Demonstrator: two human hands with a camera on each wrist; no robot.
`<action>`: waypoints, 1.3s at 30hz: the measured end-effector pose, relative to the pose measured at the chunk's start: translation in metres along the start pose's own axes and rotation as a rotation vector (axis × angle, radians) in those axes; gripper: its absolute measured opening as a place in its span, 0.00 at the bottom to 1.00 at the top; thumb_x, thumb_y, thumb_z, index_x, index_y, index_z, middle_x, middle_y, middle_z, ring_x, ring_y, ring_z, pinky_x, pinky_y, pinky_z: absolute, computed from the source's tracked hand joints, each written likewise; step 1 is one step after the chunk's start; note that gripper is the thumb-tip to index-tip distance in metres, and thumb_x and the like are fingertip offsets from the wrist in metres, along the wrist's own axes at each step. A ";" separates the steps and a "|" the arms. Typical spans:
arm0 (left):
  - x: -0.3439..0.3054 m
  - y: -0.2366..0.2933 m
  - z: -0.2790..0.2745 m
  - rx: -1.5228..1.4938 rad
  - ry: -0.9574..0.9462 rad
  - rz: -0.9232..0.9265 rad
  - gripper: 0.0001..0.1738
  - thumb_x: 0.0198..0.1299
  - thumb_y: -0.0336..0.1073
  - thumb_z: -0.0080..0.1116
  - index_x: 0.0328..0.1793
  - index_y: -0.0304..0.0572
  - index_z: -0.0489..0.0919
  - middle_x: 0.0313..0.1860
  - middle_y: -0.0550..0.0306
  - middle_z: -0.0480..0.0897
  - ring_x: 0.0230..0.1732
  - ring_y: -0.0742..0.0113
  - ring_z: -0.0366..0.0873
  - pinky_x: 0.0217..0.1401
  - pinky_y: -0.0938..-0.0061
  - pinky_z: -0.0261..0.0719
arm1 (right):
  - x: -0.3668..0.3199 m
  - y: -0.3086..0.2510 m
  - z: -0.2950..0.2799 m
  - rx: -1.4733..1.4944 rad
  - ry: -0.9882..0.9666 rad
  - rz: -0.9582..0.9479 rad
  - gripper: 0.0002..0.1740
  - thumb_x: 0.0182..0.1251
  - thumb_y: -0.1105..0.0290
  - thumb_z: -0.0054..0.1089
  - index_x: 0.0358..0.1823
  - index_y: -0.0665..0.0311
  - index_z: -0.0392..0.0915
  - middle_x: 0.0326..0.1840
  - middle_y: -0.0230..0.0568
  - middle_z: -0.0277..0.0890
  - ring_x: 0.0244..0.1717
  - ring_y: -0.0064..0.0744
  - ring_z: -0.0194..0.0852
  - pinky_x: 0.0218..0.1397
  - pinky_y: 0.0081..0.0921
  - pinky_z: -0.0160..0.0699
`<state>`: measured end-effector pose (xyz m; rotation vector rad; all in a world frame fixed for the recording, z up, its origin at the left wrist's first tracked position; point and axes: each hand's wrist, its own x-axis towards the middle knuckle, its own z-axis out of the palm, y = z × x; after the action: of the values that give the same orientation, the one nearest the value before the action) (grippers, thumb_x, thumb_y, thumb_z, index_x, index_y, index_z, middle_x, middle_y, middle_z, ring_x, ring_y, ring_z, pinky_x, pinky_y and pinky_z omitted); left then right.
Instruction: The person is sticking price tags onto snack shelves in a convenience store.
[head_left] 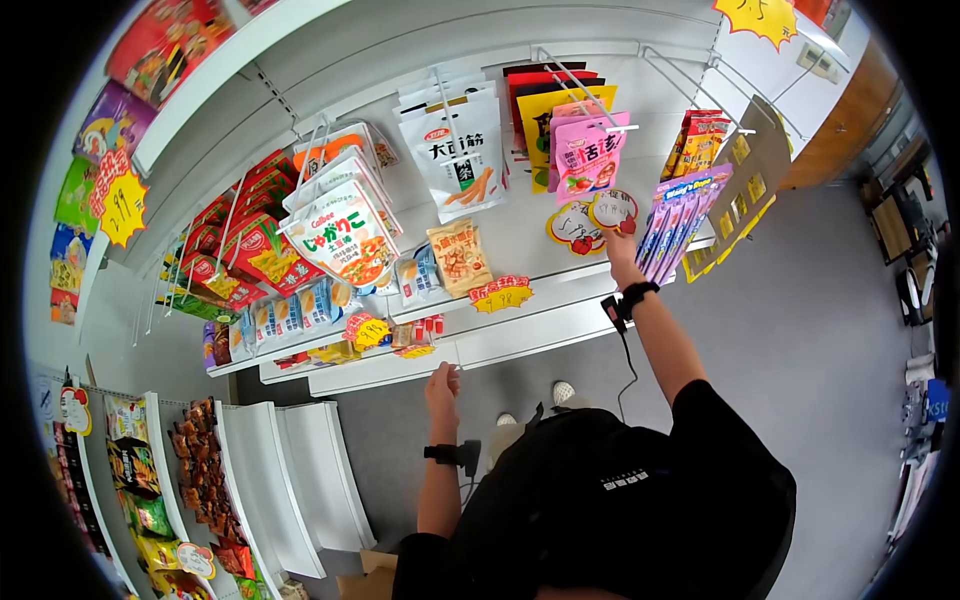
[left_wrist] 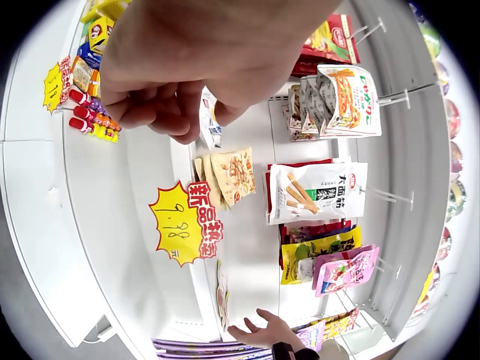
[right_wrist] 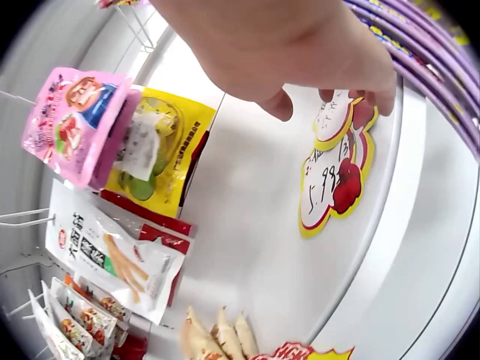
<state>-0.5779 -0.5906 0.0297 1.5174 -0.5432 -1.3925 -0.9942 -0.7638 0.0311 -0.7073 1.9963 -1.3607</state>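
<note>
My right hand reaches over the shelf's front edge, its fingertips at a white, cherry-decorated price tag. That tag overlaps a second, similar price tag marked 5.98, lying on the white shelf. Thumb and fingers stand apart in the right wrist view. My left hand hangs in front of the lower shelf edge, fingers loosely curled and holding nothing. In the left wrist view, the left hand covers part of the snack packs behind it. Long purple packs hang right beside the right hand.
Pink bags, white noodle-snack bags and potato-snack bags hang on hooks. Tan packs stand on the shelf behind a yellow-and-red price sign. More shelving stands at lower left. A cable runs from the right wrist.
</note>
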 end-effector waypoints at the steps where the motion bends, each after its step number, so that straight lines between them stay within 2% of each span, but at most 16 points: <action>1: -0.001 -0.004 0.003 -0.021 0.028 0.003 0.15 0.63 0.46 0.55 0.35 0.42 0.80 0.24 0.65 0.76 0.21 0.80 0.67 0.23 0.83 0.62 | 0.022 0.002 0.001 -0.043 -0.030 0.024 0.24 0.54 0.56 0.61 0.41 0.72 0.80 0.42 0.53 0.80 0.45 0.45 0.78 0.52 0.35 0.72; 2: -0.002 -0.009 0.006 -0.043 0.056 0.005 0.14 0.63 0.46 0.55 0.35 0.43 0.80 0.24 0.66 0.76 0.21 0.80 0.66 0.23 0.83 0.62 | 0.038 0.009 0.002 -0.088 -0.060 0.046 0.25 0.53 0.56 0.60 0.43 0.72 0.79 0.46 0.56 0.79 0.49 0.48 0.77 0.55 0.36 0.72; 5: -0.013 -0.020 0.010 -0.067 0.119 0.009 0.14 0.63 0.45 0.56 0.33 0.45 0.79 0.24 0.67 0.76 0.21 0.81 0.65 0.22 0.84 0.61 | 0.042 -0.005 0.014 -0.336 0.252 0.023 0.32 0.51 0.56 0.59 0.52 0.74 0.71 0.55 0.66 0.70 0.56 0.59 0.70 0.60 0.41 0.69; 7: -0.019 -0.026 0.013 -0.081 0.139 0.023 0.13 0.63 0.45 0.55 0.33 0.45 0.79 0.24 0.67 0.75 0.20 0.82 0.65 0.22 0.85 0.60 | 0.048 -0.020 0.013 -0.366 0.168 0.216 0.44 0.48 0.52 0.62 0.63 0.71 0.60 0.63 0.68 0.60 0.66 0.59 0.57 0.67 0.46 0.59; 10: -0.029 -0.030 0.014 -0.111 0.161 0.037 0.13 0.63 0.45 0.55 0.33 0.45 0.79 0.24 0.67 0.75 0.20 0.83 0.64 0.21 0.86 0.60 | 0.072 -0.016 0.027 -0.533 0.222 0.339 0.43 0.49 0.52 0.62 0.64 0.67 0.58 0.66 0.62 0.56 0.69 0.56 0.50 0.68 0.50 0.54; 17: -0.035 -0.038 0.025 -0.171 0.215 0.023 0.12 0.63 0.43 0.55 0.35 0.43 0.79 0.24 0.67 0.75 0.20 0.83 0.64 0.21 0.86 0.60 | 0.078 -0.026 0.029 -0.503 0.132 0.500 0.41 0.50 0.53 0.63 0.64 0.65 0.60 0.67 0.54 0.58 0.68 0.56 0.53 0.69 0.49 0.55; 21: -0.033 -0.034 0.031 -0.190 0.210 0.026 0.11 0.63 0.42 0.56 0.36 0.42 0.79 0.25 0.66 0.75 0.21 0.83 0.64 0.22 0.87 0.60 | 0.089 -0.010 0.026 -0.394 0.144 0.484 0.32 0.52 0.56 0.65 0.56 0.67 0.72 0.65 0.51 0.64 0.68 0.53 0.57 0.67 0.41 0.62; 22: -0.032 -0.034 0.031 -0.188 0.210 0.025 0.11 0.63 0.42 0.56 0.36 0.42 0.79 0.25 0.66 0.75 0.21 0.83 0.64 0.22 0.87 0.60 | 0.073 -0.033 0.018 -0.458 0.141 0.466 0.24 0.52 0.59 0.65 0.48 0.68 0.78 0.59 0.50 0.72 0.62 0.49 0.66 0.59 0.37 0.71; 23: -0.030 -0.034 0.033 -0.186 0.209 0.023 0.11 0.63 0.42 0.56 0.36 0.42 0.79 0.25 0.66 0.75 0.21 0.83 0.64 0.22 0.87 0.60 | 0.070 -0.036 0.017 -0.459 0.135 0.465 0.23 0.52 0.61 0.65 0.46 0.68 0.79 0.56 0.50 0.73 0.58 0.46 0.68 0.56 0.36 0.72; 26: -0.030 -0.033 0.038 -0.170 0.207 0.011 0.11 0.63 0.42 0.56 0.36 0.42 0.79 0.25 0.66 0.75 0.21 0.83 0.64 0.22 0.86 0.60 | 0.123 0.030 0.038 -0.253 0.170 0.429 0.18 0.52 0.65 0.64 0.42 0.70 0.79 0.48 0.50 0.77 0.47 0.40 0.75 0.45 0.34 0.75; 27: -0.030 -0.033 0.039 -0.162 0.207 0.006 0.12 0.63 0.42 0.56 0.37 0.42 0.79 0.25 0.66 0.75 0.21 0.83 0.64 0.22 0.86 0.61 | 0.120 0.028 0.038 -0.199 0.182 0.407 0.17 0.52 0.67 0.64 0.40 0.71 0.80 0.45 0.50 0.78 0.43 0.38 0.77 0.42 0.33 0.75; 28: -0.029 -0.034 0.040 -0.154 0.205 -0.003 0.12 0.63 0.42 0.56 0.37 0.41 0.80 0.25 0.66 0.75 0.21 0.83 0.65 0.22 0.86 0.61 | 0.117 0.026 0.037 -0.274 0.164 0.348 0.15 0.52 0.68 0.63 0.39 0.71 0.80 0.42 0.50 0.79 0.39 0.36 0.78 0.37 0.32 0.76; 32: -0.023 -0.037 0.045 -0.131 0.171 -0.025 0.12 0.63 0.43 0.56 0.37 0.41 0.80 0.26 0.67 0.75 0.22 0.83 0.65 0.23 0.86 0.61 | 0.100 0.025 0.031 0.037 -0.008 0.222 0.09 0.53 0.74 0.57 0.35 0.72 0.77 0.30 0.47 0.77 0.27 0.35 0.76 0.26 0.29 0.73; 35: -0.025 -0.035 0.053 -0.113 0.153 -0.028 0.13 0.63 0.43 0.56 0.37 0.40 0.80 0.25 0.67 0.75 0.22 0.82 0.65 0.23 0.86 0.61 | 0.078 0.020 0.033 0.215 0.115 0.083 0.14 0.54 0.72 0.59 0.40 0.74 0.75 0.31 0.47 0.77 0.28 0.34 0.76 0.27 0.30 0.74; 36: -0.025 -0.034 0.056 -0.107 0.151 -0.027 0.13 0.63 0.43 0.55 0.36 0.40 0.80 0.25 0.68 0.75 0.22 0.82 0.65 0.23 0.86 0.62 | 0.068 0.010 0.027 0.190 0.094 0.106 0.16 0.54 0.70 0.59 0.42 0.75 0.73 0.36 0.55 0.78 0.38 0.45 0.79 0.44 0.34 0.76; 39: -0.020 -0.036 0.057 -0.104 0.110 -0.026 0.13 0.62 0.44 0.57 0.36 0.42 0.80 0.26 0.67 0.76 0.22 0.82 0.66 0.24 0.86 0.63 | 0.058 0.003 0.020 0.143 0.099 0.058 0.17 0.54 0.69 0.61 0.42 0.75 0.74 0.37 0.56 0.79 0.38 0.46 0.79 0.44 0.35 0.76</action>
<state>-0.6458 -0.5782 0.0155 1.5115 -0.3783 -1.3275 -1.0182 -0.8166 0.0121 -0.5226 1.9559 -1.5121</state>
